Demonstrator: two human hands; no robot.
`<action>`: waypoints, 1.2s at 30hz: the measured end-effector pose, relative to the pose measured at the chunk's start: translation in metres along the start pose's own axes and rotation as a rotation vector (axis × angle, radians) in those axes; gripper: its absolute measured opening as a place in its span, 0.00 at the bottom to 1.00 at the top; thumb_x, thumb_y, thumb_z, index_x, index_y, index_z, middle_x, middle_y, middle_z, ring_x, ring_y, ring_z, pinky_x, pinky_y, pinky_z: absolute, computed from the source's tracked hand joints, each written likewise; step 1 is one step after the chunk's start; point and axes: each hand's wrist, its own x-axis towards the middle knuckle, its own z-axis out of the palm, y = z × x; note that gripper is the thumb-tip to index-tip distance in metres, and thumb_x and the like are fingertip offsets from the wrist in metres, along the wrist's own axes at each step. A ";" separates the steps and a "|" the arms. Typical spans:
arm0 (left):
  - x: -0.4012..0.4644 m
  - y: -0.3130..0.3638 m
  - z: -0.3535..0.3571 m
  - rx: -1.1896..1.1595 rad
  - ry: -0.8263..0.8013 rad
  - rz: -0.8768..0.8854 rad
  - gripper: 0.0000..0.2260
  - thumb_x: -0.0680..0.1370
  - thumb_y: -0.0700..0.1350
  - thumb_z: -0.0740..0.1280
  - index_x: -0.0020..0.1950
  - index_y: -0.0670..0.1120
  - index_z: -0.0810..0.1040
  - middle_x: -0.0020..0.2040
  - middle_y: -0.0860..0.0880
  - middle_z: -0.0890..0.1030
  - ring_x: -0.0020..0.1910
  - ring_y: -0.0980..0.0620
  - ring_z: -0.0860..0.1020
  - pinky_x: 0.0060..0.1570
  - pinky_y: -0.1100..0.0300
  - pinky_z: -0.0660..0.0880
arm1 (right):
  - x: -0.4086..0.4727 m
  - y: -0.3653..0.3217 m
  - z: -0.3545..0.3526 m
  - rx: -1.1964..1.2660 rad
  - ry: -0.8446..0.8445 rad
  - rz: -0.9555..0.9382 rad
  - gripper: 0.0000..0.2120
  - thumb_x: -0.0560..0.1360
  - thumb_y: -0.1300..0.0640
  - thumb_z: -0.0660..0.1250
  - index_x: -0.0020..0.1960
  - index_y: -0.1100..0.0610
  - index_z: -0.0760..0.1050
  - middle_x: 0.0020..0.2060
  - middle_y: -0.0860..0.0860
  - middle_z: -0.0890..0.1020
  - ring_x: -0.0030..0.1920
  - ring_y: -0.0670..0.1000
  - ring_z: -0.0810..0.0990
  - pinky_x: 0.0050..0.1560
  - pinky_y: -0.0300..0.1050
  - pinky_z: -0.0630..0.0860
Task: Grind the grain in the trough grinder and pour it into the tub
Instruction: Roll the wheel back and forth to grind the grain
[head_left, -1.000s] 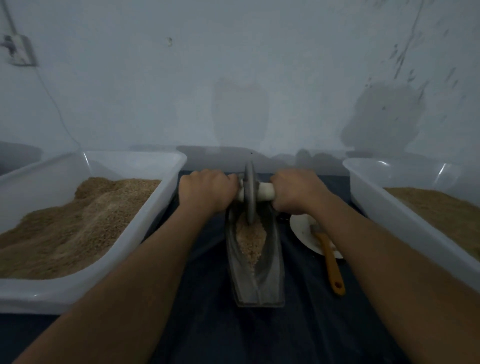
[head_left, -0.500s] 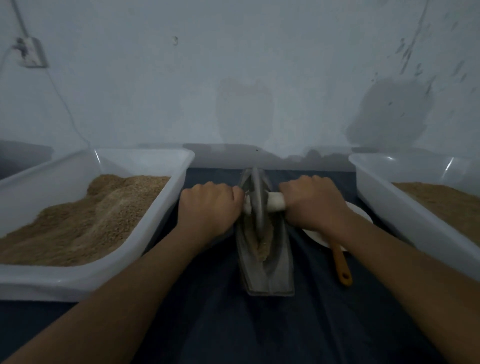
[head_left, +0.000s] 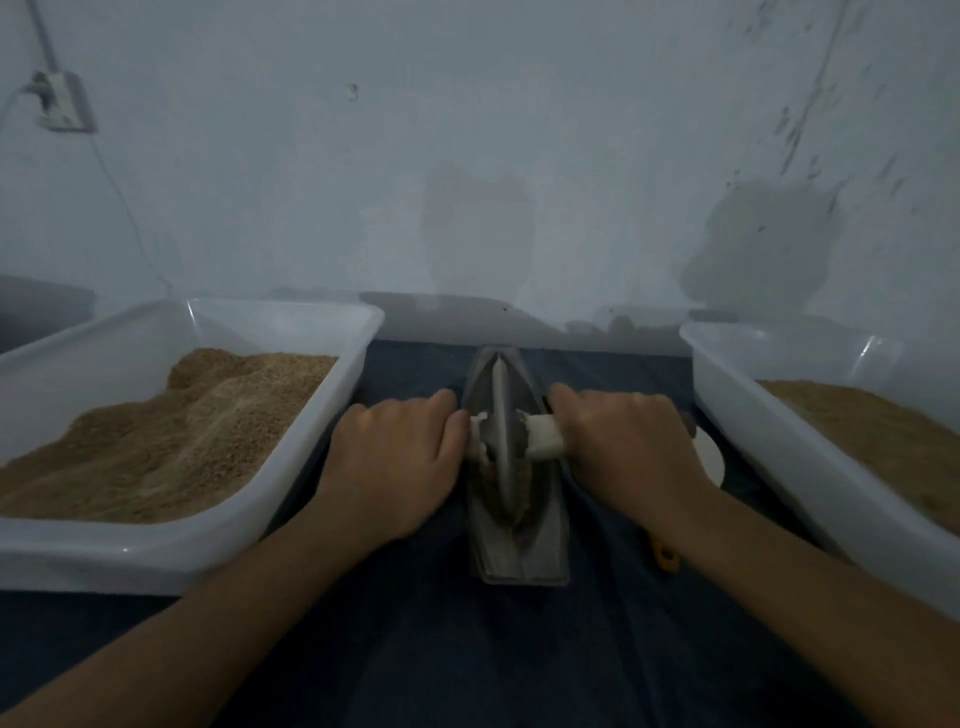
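trough grinder (head_left: 519, 551) | wheel axle (head_left: 545, 441) between hands | left hand (head_left: 395, 462), right hand (head_left: 628, 452) fingers gripping axle ends

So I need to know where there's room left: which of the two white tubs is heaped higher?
The left tub, beside the left hand: its grain is mounded up near the rim at the back. The right tub holds a lower, flatter layer.

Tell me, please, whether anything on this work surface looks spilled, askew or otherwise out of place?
Nothing stands out. The trough grinder lies straight on the dark cloth, grain stays inside it, and no spill shows beside either tub. Both hands hold the wheel's handle. The wall's stains look old.
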 end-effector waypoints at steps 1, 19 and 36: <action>-0.002 0.000 -0.001 -0.011 0.010 -0.010 0.18 0.82 0.56 0.43 0.40 0.54 0.65 0.33 0.54 0.73 0.31 0.50 0.73 0.32 0.53 0.68 | -0.001 0.001 0.001 -0.008 -0.005 0.005 0.15 0.63 0.58 0.76 0.40 0.54 0.69 0.26 0.51 0.75 0.21 0.54 0.72 0.27 0.40 0.57; -0.004 0.004 -0.002 0.061 0.033 0.003 0.15 0.83 0.53 0.46 0.40 0.54 0.64 0.33 0.54 0.71 0.30 0.48 0.71 0.33 0.54 0.64 | 0.001 -0.004 -0.003 -0.021 -0.007 0.058 0.12 0.66 0.59 0.72 0.41 0.54 0.68 0.27 0.51 0.75 0.23 0.55 0.72 0.27 0.40 0.55; 0.046 0.006 0.013 0.280 -0.148 0.028 0.14 0.83 0.49 0.46 0.46 0.49 0.69 0.40 0.50 0.72 0.37 0.47 0.71 0.37 0.56 0.67 | 0.030 0.007 0.021 0.077 -0.235 0.190 0.09 0.72 0.52 0.70 0.44 0.51 0.70 0.34 0.51 0.76 0.31 0.55 0.69 0.33 0.46 0.63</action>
